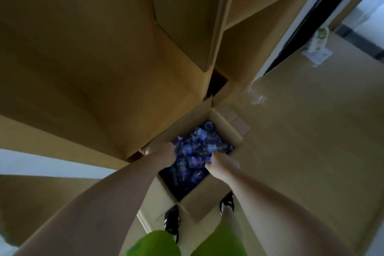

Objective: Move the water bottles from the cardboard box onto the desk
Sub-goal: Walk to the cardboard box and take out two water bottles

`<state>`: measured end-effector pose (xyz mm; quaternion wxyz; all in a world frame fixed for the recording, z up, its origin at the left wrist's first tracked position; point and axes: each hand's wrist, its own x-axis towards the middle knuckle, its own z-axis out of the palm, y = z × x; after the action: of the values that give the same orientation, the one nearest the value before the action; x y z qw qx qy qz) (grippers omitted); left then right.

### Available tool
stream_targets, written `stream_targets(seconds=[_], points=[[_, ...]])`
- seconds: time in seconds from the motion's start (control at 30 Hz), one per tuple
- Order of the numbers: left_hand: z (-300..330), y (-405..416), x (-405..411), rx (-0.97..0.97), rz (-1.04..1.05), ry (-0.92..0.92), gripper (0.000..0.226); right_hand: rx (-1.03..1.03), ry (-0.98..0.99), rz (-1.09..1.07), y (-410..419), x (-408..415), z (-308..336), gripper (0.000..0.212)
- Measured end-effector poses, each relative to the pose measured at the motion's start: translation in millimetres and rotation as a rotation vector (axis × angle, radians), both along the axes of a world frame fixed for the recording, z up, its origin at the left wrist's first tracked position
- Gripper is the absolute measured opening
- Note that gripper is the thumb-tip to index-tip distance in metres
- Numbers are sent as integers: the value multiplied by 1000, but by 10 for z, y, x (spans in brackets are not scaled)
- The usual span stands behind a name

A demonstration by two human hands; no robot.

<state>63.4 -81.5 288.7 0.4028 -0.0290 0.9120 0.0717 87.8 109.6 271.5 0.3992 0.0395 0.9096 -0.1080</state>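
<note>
A: L to R, quick. Left hand (164, 153) is down at the 9 o'clock edge of the cardboard box (223, 122), fingers buried in the shrink-wrapped pack of water bottles (199, 149). It looks clamped on the wrap, but the fingertips are hidden, so I can't tell how tight.

B: Right hand (218, 164)?

A: It's at abt 4 o'clock on the pack, fingers curled over the plastic edge, pinching it. The bottles all sit inside the box, which is on the floor w/ its flaps open.

B: Risks?

A: My guess: the thin film could tear under the pack's weight if it's lifted by the wrap alone, and the bottles would drop back or scatter. The pack could also snag on the flaps coming up. The feet (172, 218) are right at the 6 o'clock flap, so a dropped bottle could land on the toes. The frame is blurry and the light is dim too, so grip is hard to judge.

B: Surface, room?

A: Tan floor (301, 141), smooth. Tall wooden cabinet (83, 48) from 9 to 12 o'clock, shelves (259, 6) at 1 o'clock. A dark doorway (324, 12) at 2 o'clock, w/ a small carton on a paper (318, 45) near it. Crumpled clear plastic (256, 95) lies by the wall. The bench (31, 162) is prob the pale slab at 8 o'clock, not sure.
</note>
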Motion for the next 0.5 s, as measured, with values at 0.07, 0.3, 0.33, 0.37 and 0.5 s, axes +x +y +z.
stream_targets(seconds=[0.07, 0.3, 0.33, 0.37, 0.5], points=[[-186, 128, -36, -7, 137, -30, 30, 0, -32, 86, 26, -192, -174, 29], [-1062, 897, -261, 84, 503, -102, 33, -14, -124, 314, 170, -647, -1074, 30], [-1233, 974, -262, 81, 521, -111, 32, -12, -125, 344, 198, -668, -1260, 30], [-1423, 1020, -260, 77, 529, -116, 31, -6, -123, 369, 228, -685, -1458, 31], [-2175, 1071, -145, 93, 666, -164, 27, -9, -145, 457, 389, -744, -2244, 36]])
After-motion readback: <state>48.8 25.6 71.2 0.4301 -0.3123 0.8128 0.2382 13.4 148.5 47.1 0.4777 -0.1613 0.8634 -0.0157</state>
